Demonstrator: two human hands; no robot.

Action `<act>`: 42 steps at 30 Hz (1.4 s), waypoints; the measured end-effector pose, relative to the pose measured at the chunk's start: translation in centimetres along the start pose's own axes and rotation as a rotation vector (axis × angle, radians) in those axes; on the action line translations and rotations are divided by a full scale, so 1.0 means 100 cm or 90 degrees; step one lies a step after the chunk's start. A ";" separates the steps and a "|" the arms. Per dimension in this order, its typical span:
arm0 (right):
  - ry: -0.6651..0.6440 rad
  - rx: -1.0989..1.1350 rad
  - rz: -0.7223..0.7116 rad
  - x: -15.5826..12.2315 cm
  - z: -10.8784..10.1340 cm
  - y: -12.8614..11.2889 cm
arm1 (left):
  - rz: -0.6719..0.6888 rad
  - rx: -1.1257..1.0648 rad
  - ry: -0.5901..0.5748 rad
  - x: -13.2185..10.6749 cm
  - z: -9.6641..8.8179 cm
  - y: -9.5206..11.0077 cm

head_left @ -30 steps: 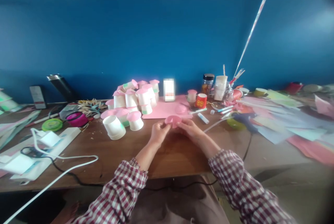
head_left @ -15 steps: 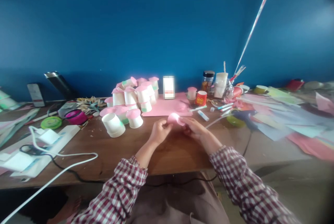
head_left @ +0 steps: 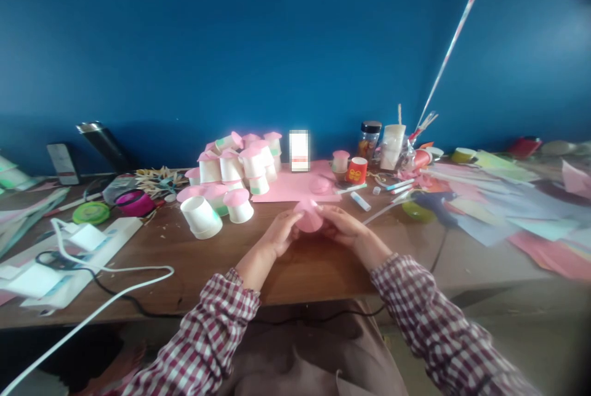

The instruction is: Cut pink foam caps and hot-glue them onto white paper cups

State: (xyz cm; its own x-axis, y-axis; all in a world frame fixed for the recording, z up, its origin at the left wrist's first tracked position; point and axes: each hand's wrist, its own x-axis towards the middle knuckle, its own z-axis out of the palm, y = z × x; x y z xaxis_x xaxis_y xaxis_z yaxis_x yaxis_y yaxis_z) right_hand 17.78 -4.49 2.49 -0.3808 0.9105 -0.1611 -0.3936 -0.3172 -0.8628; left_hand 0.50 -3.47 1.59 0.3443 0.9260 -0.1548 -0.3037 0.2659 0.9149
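A small pink paper cone (head_left: 308,218) sits between my two hands above the brown table (head_left: 194,260). My left hand (head_left: 282,231) pinches its left edge with curled fingers. From the other side my right hand (head_left: 342,224) grips it, fingers bent around the paper. Both arms wear red and white checked sleeves. Just beyond the hands lies a pink paper sheet (head_left: 289,188). A pile of white paper cups with pink caps (head_left: 240,165) stands to the left of that sheet.
A white cup (head_left: 200,217) lies on its side near the pile. A white cable (head_left: 92,316), a power strip (head_left: 78,260), a green tape roll (head_left: 91,213) and a magenta bowl (head_left: 133,202) are at left. Glue stick (head_left: 360,201), jar (head_left: 369,140) and coloured papers (head_left: 508,211) fill the right.
The pink cone has been turned in my fingers and now faces me more squarely. My hands stay close together at the table's middle. The camera tilted slightly down.
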 end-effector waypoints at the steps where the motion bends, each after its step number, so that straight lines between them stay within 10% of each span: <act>1: -0.006 0.022 0.003 0.001 -0.001 0.001 | -0.009 -0.018 -0.010 -0.001 0.000 0.001; 17: 0.001 0.086 -0.071 -0.001 0.001 0.001 | -0.047 -0.198 -0.063 -0.003 0.001 0.006; 42: 0.067 -0.065 -0.142 0.008 0.004 0.009 | -0.044 -0.105 0.061 -0.003 0.006 0.005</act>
State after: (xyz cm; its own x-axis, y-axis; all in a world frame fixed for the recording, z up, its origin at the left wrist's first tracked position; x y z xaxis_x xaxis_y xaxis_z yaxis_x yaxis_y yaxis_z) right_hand 16.80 -4.10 1.75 -0.2027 0.9792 -0.0066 -0.3697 -0.0828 -0.9254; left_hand 0.79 -3.72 2.35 0.2860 0.9233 -0.2565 -0.4264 0.3624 0.8288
